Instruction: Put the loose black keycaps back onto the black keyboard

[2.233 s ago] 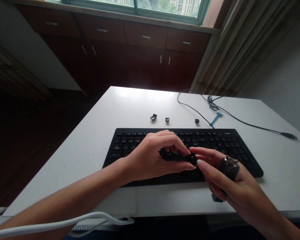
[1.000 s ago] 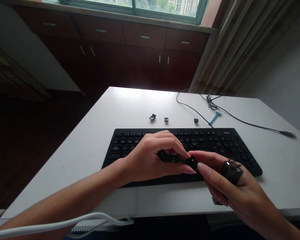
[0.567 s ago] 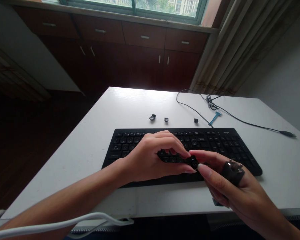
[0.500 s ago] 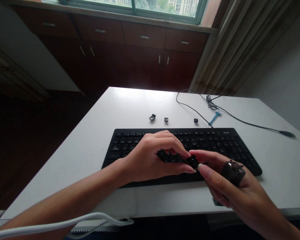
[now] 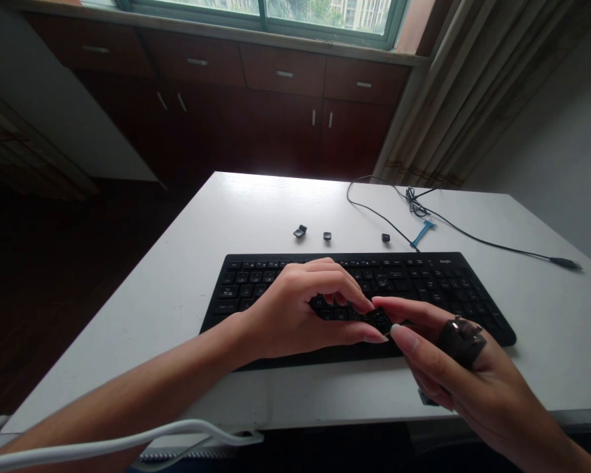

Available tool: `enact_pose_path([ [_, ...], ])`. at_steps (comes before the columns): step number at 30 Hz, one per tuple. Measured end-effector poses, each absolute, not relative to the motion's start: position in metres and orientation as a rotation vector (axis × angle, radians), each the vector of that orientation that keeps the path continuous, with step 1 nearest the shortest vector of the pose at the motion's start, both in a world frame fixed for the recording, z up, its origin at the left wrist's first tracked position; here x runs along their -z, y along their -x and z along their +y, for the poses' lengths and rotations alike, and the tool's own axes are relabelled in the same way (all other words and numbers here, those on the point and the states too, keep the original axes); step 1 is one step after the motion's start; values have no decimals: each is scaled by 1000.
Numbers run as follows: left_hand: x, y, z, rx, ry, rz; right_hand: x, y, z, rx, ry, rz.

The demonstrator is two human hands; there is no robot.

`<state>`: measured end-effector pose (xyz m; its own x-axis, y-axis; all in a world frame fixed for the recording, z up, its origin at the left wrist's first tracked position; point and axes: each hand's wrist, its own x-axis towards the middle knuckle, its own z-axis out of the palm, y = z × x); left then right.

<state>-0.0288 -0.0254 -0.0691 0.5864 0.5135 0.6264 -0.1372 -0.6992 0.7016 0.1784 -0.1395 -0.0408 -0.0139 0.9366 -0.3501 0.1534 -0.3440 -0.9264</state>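
Observation:
A black keyboard (image 5: 369, 348) lies flat on the white table, under both hands. My left hand (image 5: 295, 302) arches over its middle, thumb and fingertips pinching a small black keycap (image 5: 380, 319) from the left. From the right, the thumb and index fingertips of my right hand (image 5: 453, 348) meet the same keycap, just above the keys. A black object with metal prongs (image 5: 463, 341) is also tucked in my right hand; its kind is unclear and its lower part is hidden by the fingers.
Several loose keycaps (image 5: 328, 236) sit behind the keyboard. A small blue brush (image 5: 423, 232) lies by the black cable (image 5: 497, 244), which runs right to its plug. A white cable (image 5: 142, 437) crosses in front of my left forearm.
The keycap has turned slightly between my fingertips. My right hand has shifted a very little; my left hand and the other things stay put.

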Motion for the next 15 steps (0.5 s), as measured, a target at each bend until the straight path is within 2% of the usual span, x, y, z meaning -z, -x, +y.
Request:
enact_pose_path([
  [15,67,29,-25,-1147,-2083,274,34,-170,-140,-1425,1555,-1105],
])
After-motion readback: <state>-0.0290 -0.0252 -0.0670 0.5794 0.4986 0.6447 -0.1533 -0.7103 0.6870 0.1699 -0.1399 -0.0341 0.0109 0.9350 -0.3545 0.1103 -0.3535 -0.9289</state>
